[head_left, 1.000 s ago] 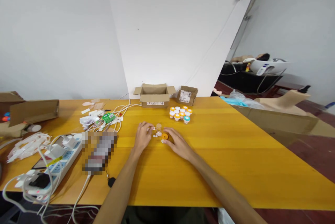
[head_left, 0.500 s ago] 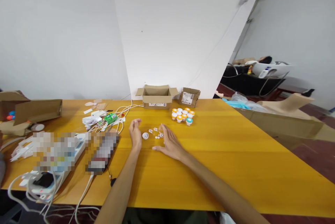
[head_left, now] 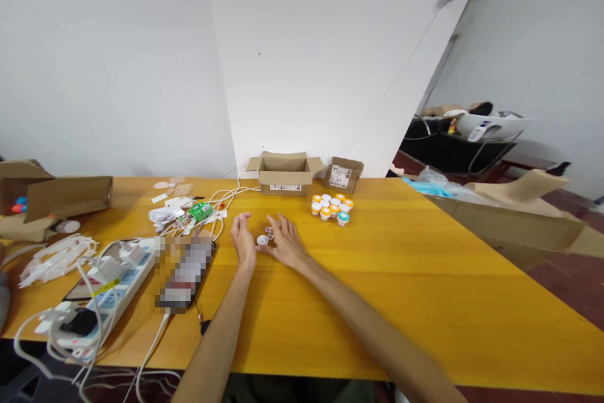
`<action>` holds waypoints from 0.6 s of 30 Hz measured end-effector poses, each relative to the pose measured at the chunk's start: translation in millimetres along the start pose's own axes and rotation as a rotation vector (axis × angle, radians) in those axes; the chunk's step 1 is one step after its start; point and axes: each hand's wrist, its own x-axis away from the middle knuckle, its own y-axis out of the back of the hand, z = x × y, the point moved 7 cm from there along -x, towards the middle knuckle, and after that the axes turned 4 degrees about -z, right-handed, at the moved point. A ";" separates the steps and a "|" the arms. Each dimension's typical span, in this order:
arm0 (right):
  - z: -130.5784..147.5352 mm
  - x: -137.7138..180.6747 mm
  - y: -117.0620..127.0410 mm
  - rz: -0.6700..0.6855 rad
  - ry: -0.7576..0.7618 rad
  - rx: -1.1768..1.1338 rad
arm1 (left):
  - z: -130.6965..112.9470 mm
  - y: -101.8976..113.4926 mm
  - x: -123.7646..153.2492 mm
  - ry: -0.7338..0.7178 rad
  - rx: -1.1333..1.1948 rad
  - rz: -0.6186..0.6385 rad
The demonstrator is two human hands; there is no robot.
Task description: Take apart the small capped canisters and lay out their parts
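Observation:
My left hand (head_left: 243, 242) rests on its edge on the wooden table, fingers slightly curled and holding nothing. Just to its right lies a white round cap-like piece (head_left: 262, 240). Several small white perforated pieces (head_left: 269, 231) are gathered beside that cap, between my two hands. My right hand (head_left: 285, 243) is spread low over the tabletop, fingers stretched, its inner side against or very near the small pieces. Whether more pieces lie beneath its palm is hidden.
Several small jars (head_left: 332, 205) with orange, white and teal lids stand behind the right hand. Farther back are an open cardboard box (head_left: 284, 180) and a smaller carton (head_left: 344, 174). On the left lie a phone (head_left: 187, 274), a power strip (head_left: 123, 290) and loose cables.
My right hand has swept left toward my left hand. The small white pieces, spread out before, are now bunched against the round cap. My left hand has hardly moved.

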 end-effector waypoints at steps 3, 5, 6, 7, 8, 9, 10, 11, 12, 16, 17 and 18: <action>6.4 -10.3 -0.4 0.008 0.002 -0.015 | -1.1 0.6 0.1 -0.002 0.021 -0.015; 11.0 -18.4 -0.3 0.006 0.004 -0.014 | -2.4 0.7 -0.1 -0.021 0.051 -0.017; 13.5 -23.0 -0.7 0.007 0.006 -0.011 | -2.6 0.7 -0.3 -0.028 0.062 -0.016; 16.2 -27.9 -1.6 0.011 0.012 -0.008 | -2.4 0.7 -0.6 -0.035 0.067 -0.014; 19.0 -33.1 -2.8 0.014 0.019 -0.007 | -2.0 0.8 -1.1 -0.042 0.067 -0.014; 21.5 -38.5 -4.3 0.017 0.025 -0.009 | -1.3 1.0 -1.6 -0.051 0.065 -0.015; 23.6 -43.9 -6.0 0.018 0.031 -0.011 | -0.7 1.4 -2.3 -0.063 0.061 -0.022; 25.3 -49.1 -8.1 0.018 0.033 -0.013 | 0.0 2.1 -3.0 -0.075 0.058 -0.034; 26.3 -54.0 -10.3 0.019 0.034 -0.016 | 0.7 3.1 -3.8 -0.088 0.053 -0.051; 23.9 -67.3 -16.4 -0.002 0.020 -0.074 | 4.6 6.3 -6.8 -0.117 0.004 -0.107; 22.2 -68.7 -15.7 -0.025 0.020 -0.112 | 5.2 6.0 -7.5 -0.123 -0.017 -0.100; 20.2 -69.4 -13.8 -0.056 0.025 -0.164 | 5.5 5.1 -8.0 -0.131 -0.043 -0.084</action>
